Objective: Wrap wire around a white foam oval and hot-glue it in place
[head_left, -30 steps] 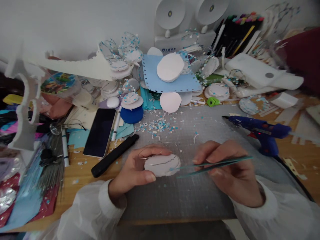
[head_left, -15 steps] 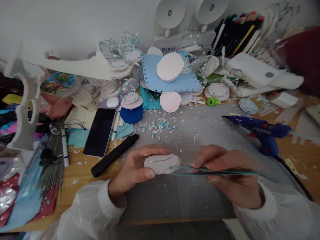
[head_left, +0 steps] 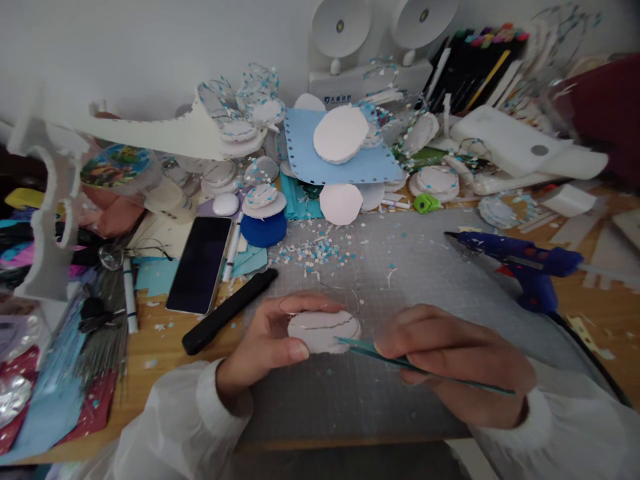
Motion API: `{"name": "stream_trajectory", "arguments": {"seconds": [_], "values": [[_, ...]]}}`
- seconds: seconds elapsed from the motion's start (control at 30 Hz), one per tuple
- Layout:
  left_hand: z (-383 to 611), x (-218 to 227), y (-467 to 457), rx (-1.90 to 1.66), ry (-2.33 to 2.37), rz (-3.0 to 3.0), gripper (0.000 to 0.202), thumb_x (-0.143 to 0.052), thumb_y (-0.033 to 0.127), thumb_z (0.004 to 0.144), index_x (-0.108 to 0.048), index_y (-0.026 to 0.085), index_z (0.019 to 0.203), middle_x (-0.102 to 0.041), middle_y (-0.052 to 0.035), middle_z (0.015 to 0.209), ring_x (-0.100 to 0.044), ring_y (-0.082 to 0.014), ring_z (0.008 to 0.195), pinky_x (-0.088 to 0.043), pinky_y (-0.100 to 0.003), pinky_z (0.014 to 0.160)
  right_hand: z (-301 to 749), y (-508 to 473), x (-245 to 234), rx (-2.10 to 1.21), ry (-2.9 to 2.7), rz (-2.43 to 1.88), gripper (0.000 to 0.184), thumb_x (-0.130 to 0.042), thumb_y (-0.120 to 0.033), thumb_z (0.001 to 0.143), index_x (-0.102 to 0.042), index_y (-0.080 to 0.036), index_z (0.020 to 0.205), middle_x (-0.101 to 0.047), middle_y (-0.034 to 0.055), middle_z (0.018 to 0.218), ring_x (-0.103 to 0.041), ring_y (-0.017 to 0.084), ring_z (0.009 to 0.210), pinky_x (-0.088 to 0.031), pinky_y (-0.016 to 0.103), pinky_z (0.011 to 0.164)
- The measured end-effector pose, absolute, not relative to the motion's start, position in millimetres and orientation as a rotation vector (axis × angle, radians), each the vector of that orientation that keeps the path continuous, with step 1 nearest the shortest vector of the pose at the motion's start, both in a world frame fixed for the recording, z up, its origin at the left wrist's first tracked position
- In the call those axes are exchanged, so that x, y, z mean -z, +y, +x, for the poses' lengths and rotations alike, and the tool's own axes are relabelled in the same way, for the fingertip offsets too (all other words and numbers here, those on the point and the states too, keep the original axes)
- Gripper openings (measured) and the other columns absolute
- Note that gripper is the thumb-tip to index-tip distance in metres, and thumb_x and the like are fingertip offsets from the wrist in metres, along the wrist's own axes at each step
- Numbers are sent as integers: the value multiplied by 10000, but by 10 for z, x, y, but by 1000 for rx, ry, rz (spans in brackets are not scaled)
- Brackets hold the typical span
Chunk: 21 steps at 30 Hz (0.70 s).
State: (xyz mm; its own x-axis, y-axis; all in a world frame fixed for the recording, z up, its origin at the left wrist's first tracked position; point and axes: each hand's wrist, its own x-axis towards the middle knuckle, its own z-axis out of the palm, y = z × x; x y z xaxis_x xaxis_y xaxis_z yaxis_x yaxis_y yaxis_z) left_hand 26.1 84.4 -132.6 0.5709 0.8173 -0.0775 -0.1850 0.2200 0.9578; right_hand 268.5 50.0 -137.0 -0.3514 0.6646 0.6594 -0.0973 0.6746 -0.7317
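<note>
Between the fingers and thumb of my left hand (head_left: 273,343) is a white oval disc (head_left: 320,333), its face tilted toward me. A thin wire (head_left: 327,327) runs across the disc and curls up above its edge. My right hand (head_left: 455,357) pinches a pair of teal tweezers (head_left: 400,362), slanted with the tips pointing left. Those tips lie at the disc's lower face; whether they grip something tiny is too small to tell. Beyond the hands, small blue and white star-like bits (head_left: 320,252) are scattered on the grey cutting mat (head_left: 380,413).
A blue glue gun (head_left: 525,257) lies at the right, its cord (head_left: 590,350) trailing down. Left of the mat are a phone (head_left: 200,267), a black bar-shaped tool (head_left: 230,311) and a white marker (head_left: 233,248). Several white discs and a blue sheet (head_left: 300,157) crowd the back.
The tweezers have tilted, tips up and left onto the disc, and their arms are closer together. My right hand has turned and lowered slightly; my left hand has hardly moved.
</note>
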Motion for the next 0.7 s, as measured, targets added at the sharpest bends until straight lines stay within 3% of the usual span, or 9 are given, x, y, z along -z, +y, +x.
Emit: {"name": "stream_trajectory", "arguments": {"seconds": [0.13, 0.27, 0.4, 0.53, 0.7], "values": [[261, 1305, 864, -754, 674, 1187, 566, -729, 577, 678, -720, 185, 1085, -696, -126, 1133, -641, -291, 1032, -497, -348, 854, 2668, 469, 1332, -946, -1642, -540, 369, -627, -91, 853, -618, -220, 1198, -718, 70, 1048, -677, 200, 911, -582, 364, 757], [253, 1320, 891, -813, 629, 1312, 601, -763, 570, 636, -707, 192, 1100, -677, -130, 1116, -621, -299, 1027, -472, -382, 879, 2614, 498, 1251, -1028, -1319, -691, 164, -634, -195, 871, -655, -245, 1026, -702, 19, 902, -652, 147, 806, -572, 292, 711], [254, 1369, 876, -973, 642, 1483, 648, -840, 492, 555, -666, 224, 1120, -618, -107, 1126, -560, -285, 1068, -425, -406, 957, 2619, 628, 1235, -1093, -894, -855, 31, -660, -261, 853, -663, -288, 870, -664, -20, 900, -633, 112, 801, -563, 217, 680], [254, 1400, 837, -1025, 675, 1591, 775, -885, 448, 495, -582, 243, 1178, -566, -94, 1151, -540, -269, 1067, -432, -388, 940, 2693, 774, 1311, -1262, -636, -922, 55, -697, -303, 820, -654, -303, 786, -686, -54, 890, -658, 112, 737, -572, 235, 663], [253, 1392, 808, -903, 652, 1832, 756, -871, 429, 546, -538, 232, 1195, -586, -111, 1179, -556, -277, 1088, -434, -383, 928, 2709, 855, 1405, -1260, -650, -951, 78, -726, -321, 790, -653, -292, 789, -668, -51, 745, -665, 135, 714, -577, 263, 643]]}}
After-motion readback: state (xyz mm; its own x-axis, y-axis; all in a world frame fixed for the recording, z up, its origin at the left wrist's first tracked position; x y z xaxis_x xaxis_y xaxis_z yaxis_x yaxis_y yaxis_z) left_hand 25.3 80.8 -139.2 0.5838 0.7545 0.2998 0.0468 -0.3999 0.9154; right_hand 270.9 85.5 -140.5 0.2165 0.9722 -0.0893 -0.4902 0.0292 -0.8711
